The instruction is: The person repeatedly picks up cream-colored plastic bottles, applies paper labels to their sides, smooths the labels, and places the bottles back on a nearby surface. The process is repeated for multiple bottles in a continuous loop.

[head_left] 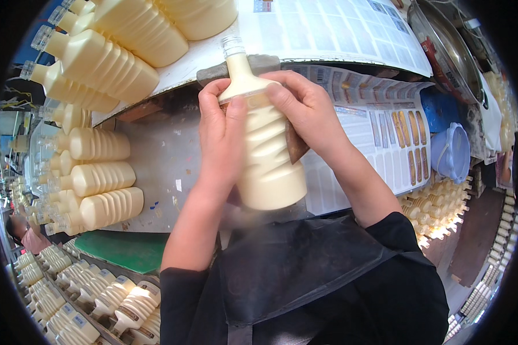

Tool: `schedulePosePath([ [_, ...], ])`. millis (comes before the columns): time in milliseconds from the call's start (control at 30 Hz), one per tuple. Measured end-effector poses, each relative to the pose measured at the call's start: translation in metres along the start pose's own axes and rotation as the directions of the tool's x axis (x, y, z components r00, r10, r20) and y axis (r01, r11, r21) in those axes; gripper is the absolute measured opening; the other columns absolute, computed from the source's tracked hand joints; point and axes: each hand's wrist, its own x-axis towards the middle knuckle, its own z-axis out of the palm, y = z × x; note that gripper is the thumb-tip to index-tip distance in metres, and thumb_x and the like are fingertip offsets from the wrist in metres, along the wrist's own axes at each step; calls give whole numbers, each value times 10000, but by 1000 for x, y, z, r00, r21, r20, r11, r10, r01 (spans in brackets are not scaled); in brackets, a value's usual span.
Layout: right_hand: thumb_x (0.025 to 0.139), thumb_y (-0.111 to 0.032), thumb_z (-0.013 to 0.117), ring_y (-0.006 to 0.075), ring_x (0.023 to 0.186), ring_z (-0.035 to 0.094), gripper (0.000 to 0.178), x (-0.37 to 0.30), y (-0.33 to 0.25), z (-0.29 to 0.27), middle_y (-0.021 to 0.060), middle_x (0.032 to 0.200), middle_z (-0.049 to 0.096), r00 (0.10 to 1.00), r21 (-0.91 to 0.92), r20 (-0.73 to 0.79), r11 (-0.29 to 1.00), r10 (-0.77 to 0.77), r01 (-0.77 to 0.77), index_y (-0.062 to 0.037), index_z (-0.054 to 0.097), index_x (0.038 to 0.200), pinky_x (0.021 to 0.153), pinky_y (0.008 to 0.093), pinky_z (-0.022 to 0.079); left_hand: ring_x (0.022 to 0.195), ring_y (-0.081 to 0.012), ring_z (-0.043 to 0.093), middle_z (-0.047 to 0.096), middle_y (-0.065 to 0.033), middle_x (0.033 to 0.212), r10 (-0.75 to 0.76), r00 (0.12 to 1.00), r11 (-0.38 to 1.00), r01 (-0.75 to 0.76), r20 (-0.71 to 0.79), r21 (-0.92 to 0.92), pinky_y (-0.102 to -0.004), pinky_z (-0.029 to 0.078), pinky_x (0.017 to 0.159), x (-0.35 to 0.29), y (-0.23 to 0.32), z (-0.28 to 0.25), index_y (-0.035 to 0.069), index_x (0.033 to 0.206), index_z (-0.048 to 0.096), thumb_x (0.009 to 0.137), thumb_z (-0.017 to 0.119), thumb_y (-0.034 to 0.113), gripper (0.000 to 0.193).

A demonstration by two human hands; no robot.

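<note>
A cream bottle (272, 187) with slanting ridges and a clear neck lies with its neck pointing away from me. My left hand (218, 141) is closed along its left side, thumb pressed below the shoulder. On the opposite side, my right hand (311, 112) is closed round the shoulder, its thumb on the front. Between the thumbs, a narrow brownish strip (247, 94) crosses the shoulder. A brown angular piece (296, 144) shows beside the bottle under my right hand; I cannot tell what it is. Behind the neck sits a grey padded block (266, 62).
Cream bottles (101, 144) lie in stacks at the left, and larger ones (98, 60) fill the far left. Label sheets (380, 138) spread to the right, some strips still on them. Beyond are a lavender bucket (452, 152) and a metal basin (452, 43). Labelled bottles (135, 307) fill the lower left.
</note>
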Motion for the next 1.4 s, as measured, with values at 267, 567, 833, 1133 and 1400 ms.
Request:
schedulePosePath([
  [267,1105,-389,427,66,772,555,478,8,-11,-21,-43,874,603,977,99,-96,979,189,-180,-29,729,1191,702,229,462,1084,-276,624,604,-201,1257,-5,1000,999,5,-2,-39,-402,499,964,3,-7,1,4,1356,466,1047,546,321,450],
  [567,946,-64,670,183,957,693,243,-15,-38,25,96,1063,716,861,-514,-84,762,-502,394,-14,630,1180,856,318,552,1115,-278,608,588,-195,1274,48,998,998,-46,-43,52,-389,472,1007,3,-4,0,-25,1341,486,1050,549,321,456],
  [833,940,-111,648,304,1023,713,246,-6,-32,-2,179,1084,734,927,-430,-290,897,-239,96,5,650,1157,914,375,537,1147,-167,580,610,-107,1272,-206,970,858,242,130,-452,-324,458,1043,-2,-16,-11,17,1374,503,1114,459,395,461],
  [1133,929,-78,655,313,961,726,214,-2,-36,-1,182,1049,737,922,-444,-276,887,-270,127,-15,677,1132,858,362,554,1143,-176,646,653,-113,1289,-236,953,723,302,188,-621,-357,531,1008,-3,-17,-9,21,1414,523,1120,471,337,435],
  [1400,778,26,770,280,839,742,239,-31,-45,27,104,932,747,651,-716,181,355,-737,601,-59,735,998,747,351,589,1101,-123,605,643,-101,1258,-177,978,841,210,113,-499,-294,511,973,-7,-3,-12,-10,1454,477,1095,551,288,473],
])
